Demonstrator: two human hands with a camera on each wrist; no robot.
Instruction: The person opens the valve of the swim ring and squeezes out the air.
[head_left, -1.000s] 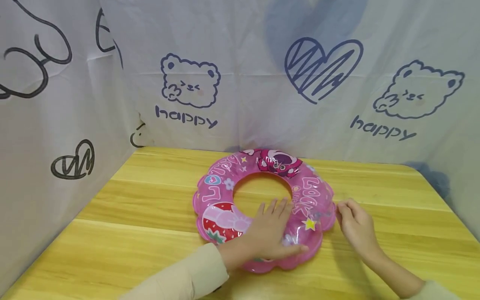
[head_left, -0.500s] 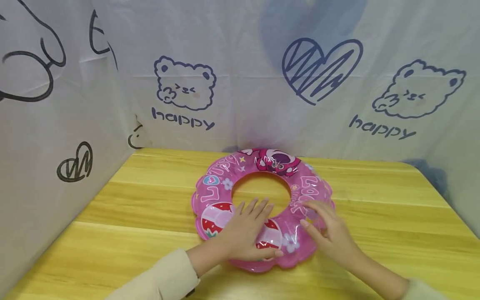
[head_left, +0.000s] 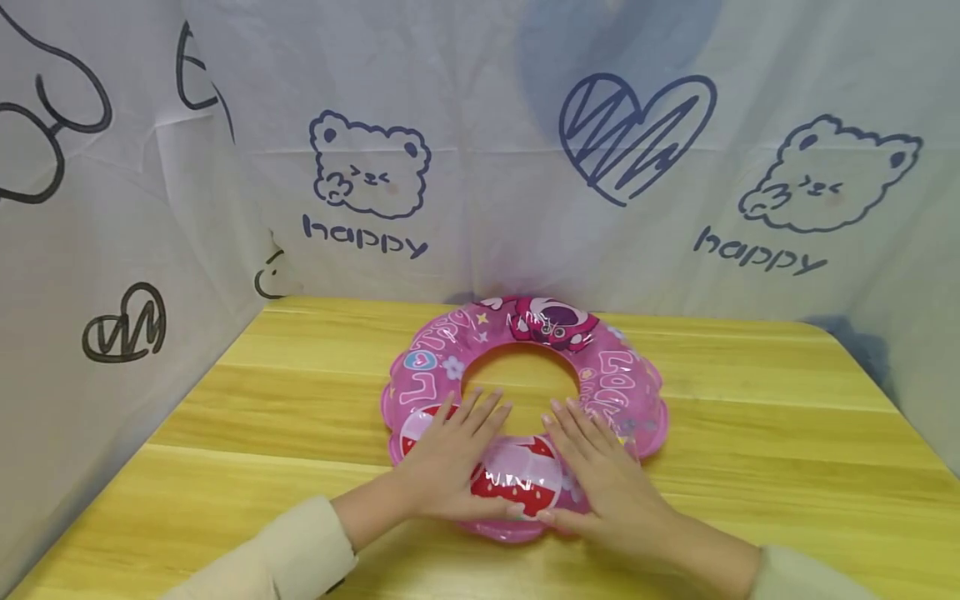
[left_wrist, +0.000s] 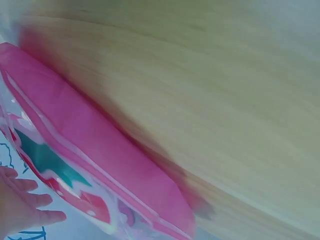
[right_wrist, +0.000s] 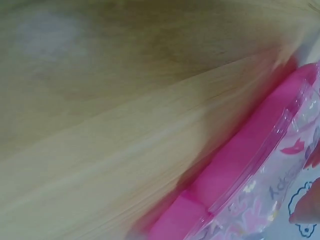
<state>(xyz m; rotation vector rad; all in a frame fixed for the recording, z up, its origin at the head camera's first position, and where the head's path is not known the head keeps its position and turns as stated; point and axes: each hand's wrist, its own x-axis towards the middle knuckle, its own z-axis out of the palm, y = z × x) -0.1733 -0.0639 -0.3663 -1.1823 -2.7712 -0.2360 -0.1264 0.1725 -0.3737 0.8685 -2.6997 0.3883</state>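
At the near side, the left hand (head_left: 446, 471) and the right hand (head_left: 611, 479) both lie with straight, slightly spread fingers and grip nothing, resting on the near left and near right parts of a pink, round inflatable ring (head_left: 517, 479) of shiny printed plastic. This ring lies flat on the yellow wood-grain worktop (head_left: 225, 475), reaching close to its far edge. Farther behind stands a white cloth wall (head_left: 495, 217) with dark blue bear drawings (head_left: 370, 167).
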